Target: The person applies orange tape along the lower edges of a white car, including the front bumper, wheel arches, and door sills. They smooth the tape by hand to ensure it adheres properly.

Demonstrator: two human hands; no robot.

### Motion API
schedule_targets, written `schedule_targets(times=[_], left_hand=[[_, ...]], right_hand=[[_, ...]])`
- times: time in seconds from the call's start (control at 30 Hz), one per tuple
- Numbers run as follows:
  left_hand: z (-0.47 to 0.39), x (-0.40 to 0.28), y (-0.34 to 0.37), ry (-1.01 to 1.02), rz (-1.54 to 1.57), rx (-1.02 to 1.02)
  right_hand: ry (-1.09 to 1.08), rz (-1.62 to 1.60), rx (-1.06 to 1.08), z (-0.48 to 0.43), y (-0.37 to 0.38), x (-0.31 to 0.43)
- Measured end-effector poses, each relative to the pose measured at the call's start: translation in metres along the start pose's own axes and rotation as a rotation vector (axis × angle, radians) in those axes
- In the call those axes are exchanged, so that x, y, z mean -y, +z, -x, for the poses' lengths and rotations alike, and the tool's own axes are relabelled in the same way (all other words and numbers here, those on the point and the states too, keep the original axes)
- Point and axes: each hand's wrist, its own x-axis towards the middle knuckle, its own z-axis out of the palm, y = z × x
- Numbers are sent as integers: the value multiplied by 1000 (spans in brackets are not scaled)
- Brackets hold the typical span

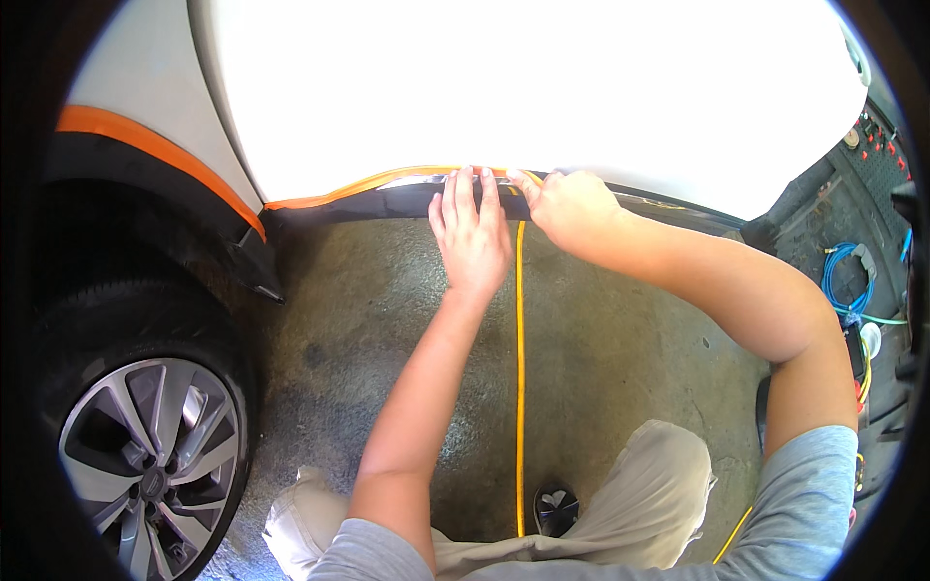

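Orange masking tape (349, 187) runs along the bottom edge of a white car door (508, 80), just above its black lower trim (327, 210). My left hand (472, 236) lies over the trim, palm down, its fingertips pressing on the tape. Close beside it, my right hand (577, 207) is curled at the tape's right end, thumb and fingers closed on the strip. The hand covers part of the tape there. To the right of it, the black trim with a shiny strip (654, 205) shows no orange tape.
More orange tape (160, 156) follows the fender's black arch trim (94, 156) above a wheel (152, 472). A yellow hose (520, 363) crosses the concrete floor (625, 348) between my knees. Coiled blue hose (846, 279) and tools lie at far right.
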Motion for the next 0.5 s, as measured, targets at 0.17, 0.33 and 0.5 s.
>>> schedule_targets(times=[0.17, 0.33, 0.5], left_hand=[[13, -6, 12, -31, -99, 166], [11, -17, 19, 82, -102, 215], [6, -5, 16, 161, -299, 241]], right_hand=[[-40, 31, -4, -4, 9, -1], [-21, -1, -78, 0, 10, 3], [-47, -206, -219, 10, 17, -18]])
